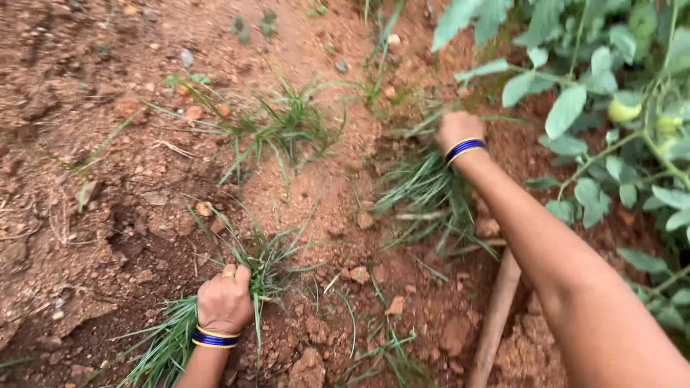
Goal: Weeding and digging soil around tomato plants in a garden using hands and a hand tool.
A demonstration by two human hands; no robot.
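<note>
The bunch of pulled grass (172, 338) is clenched in the left hand (225, 298), blades trailing back past the wrist and its blue and gold bangles (213, 338). Just ahead of those knuckles a rooted grass tuft (262, 251) stands in the crumbly red soil (93, 165). The right hand (457, 131) reaches well forward, closed on another grass clump (424, 190) that spreads beneath the wrist. Thin blades gripped high up could, in my judgement, snap and leave roots behind; dry clods may give way suddenly and jolt the arm. Right beside that forearm a tomato plant (575, 108) carries a green tomato (622, 111); a hard tug could knock its stems. A wooden handle (496, 316) lies under the elbow, easy to catch.
</note>
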